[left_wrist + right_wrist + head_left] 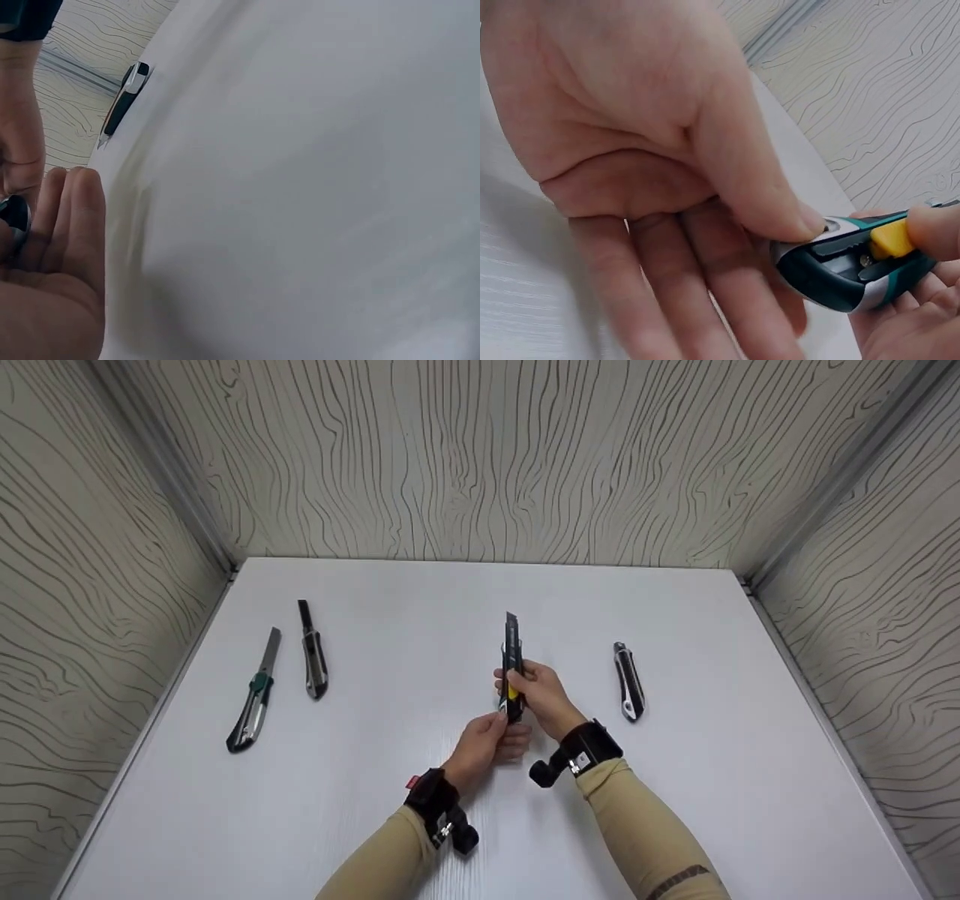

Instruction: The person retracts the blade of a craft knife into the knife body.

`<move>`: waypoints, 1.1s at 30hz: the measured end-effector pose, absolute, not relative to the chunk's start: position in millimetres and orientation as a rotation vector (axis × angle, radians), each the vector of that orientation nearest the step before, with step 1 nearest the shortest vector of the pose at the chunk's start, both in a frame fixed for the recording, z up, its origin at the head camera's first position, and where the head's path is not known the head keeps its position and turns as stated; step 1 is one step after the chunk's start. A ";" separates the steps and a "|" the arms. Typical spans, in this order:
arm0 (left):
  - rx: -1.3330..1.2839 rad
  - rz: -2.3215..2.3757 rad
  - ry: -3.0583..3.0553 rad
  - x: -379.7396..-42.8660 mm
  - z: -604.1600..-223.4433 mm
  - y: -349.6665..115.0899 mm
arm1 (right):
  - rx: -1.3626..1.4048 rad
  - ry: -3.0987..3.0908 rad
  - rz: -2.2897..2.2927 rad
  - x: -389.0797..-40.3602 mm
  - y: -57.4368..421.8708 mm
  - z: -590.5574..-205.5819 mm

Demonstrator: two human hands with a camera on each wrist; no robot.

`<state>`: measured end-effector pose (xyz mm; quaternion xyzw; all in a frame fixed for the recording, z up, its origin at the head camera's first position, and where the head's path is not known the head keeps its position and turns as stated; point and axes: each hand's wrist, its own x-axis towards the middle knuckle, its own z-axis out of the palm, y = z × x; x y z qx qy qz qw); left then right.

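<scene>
Over the middle of the white table, both hands hold a utility knife (512, 643) with its blade end pointing away. My right hand (551, 701) grips its handle, and the thumb lies on the yellow slider (889, 238) in the right wrist view. At the near end, my left hand (480, 744) pinches the dark green and silver butt (829, 279) with its thumb. The other left fingers extend below the handle. In the left wrist view only the knife's butt (16, 213) shows beside the left fingers (84, 206).
At the left of the table (420, 645) lie a green-and-black utility knife (257, 701) and a silver-and-black one (316, 664), both with blades out. Another utility knife (630, 682) lies right of my hands. Patterned walls (480, 457) border the back and sides.
</scene>
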<state>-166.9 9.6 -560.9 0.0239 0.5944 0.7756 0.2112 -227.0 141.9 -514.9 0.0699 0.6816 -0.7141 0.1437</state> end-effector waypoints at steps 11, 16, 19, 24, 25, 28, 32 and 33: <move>0.096 2.210 1.646 -169.3 -560.4 8.9 | 0.156 1.984 -2.042 -225.6 143.0 -515.0; 0.091 2.185 1.669 -169.3 -557.2 7.7 | 0.154 1.992 -2.031 -224.8 144.4 -517.5; 0.091 2.179 1.677 -169.2 -556.3 8.1 | 0.169 1.989 -2.038 -224.3 144.2 -519.3; 0.083 2.183 1.693 -169.3 -557.2 10.0 | 0.222 1.970 -2.068 -223.7 141.2 -521.2; 0.076 2.185 1.689 -169.5 -557.2 10.5 | 0.234 1.968 -2.073 -223.8 140.6 -521.6; 0.068 2.190 1.672 -169.4 -557.1 11.1 | 0.247 1.975 -2.084 -223.1 139.4 -521.2; 0.063 2.184 1.670 -169.3 -557.1 11.4 | 0.227 1.996 -2.080 -221.2 139.8 -519.9; 0.064 2.180 1.677 -169.0 -556.9 11.4 | 0.220 2.001 -2.077 -221.1 140.1 -520.3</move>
